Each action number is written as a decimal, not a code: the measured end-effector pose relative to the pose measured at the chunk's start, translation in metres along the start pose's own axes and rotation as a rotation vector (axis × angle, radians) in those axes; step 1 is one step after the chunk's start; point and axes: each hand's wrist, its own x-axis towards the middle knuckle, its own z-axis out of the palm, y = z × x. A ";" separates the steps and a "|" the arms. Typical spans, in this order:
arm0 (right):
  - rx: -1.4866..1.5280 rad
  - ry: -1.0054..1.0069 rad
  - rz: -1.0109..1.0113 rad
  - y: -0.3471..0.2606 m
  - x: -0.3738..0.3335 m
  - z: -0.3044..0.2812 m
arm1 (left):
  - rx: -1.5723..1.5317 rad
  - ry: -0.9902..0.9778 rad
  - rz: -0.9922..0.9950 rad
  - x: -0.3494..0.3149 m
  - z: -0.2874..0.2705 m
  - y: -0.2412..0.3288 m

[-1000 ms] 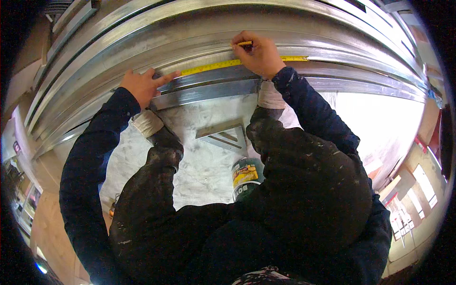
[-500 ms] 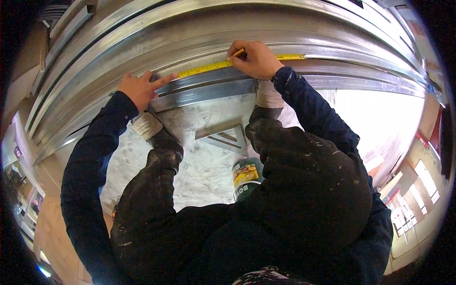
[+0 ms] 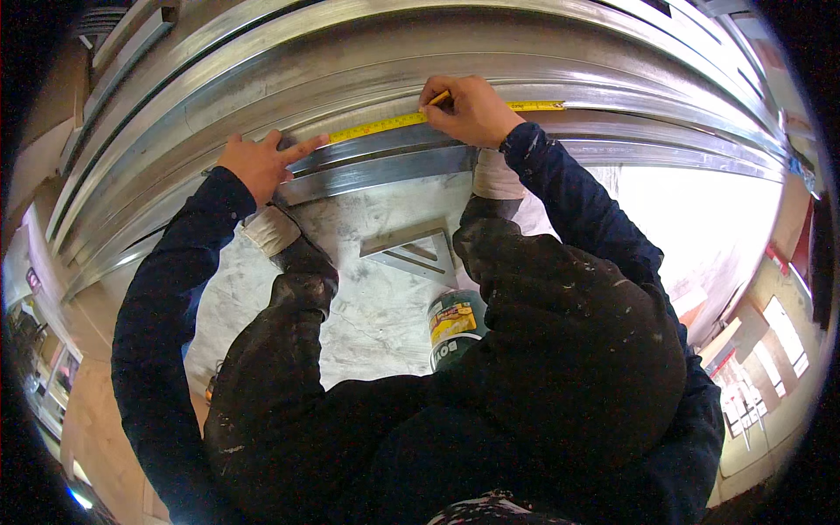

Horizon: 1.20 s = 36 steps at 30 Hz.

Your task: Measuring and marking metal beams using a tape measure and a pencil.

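A yellow tape measure blade [image 3: 376, 127] lies stretched along metal channel profiles [image 3: 385, 164]. At the blade's left end my left hand [image 3: 259, 166] rests on the metal, its fingers spread and the index finger touching the tape. My right hand [image 3: 472, 111] is closed around a short yellow pencil [image 3: 440, 98], low over the tape. The blade passes beneath this hand and comes out on its right, ending in a small hook. Where the pencil's tip meets the metal is hidden by my fingers.
A metal speed square [image 3: 411, 253] lies on the pale, smudged floor [image 3: 367, 324] between my feet. Behind it stands a dark green bucket [image 3: 453, 325] with a yellow label, partly hidden by my leg. More long metal profiles [image 3: 490, 44] stretch across the far side.
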 end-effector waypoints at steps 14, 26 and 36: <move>0.133 0.126 -0.017 0.011 -0.007 -0.003 | -0.034 0.015 0.007 0.000 -0.002 -0.001; -0.004 0.078 0.024 0.005 -0.009 -0.005 | -0.067 -0.089 -0.009 0.000 -0.015 0.002; -0.011 0.057 -0.013 0.003 -0.007 -0.005 | -0.037 -0.129 0.013 0.002 -0.009 -0.003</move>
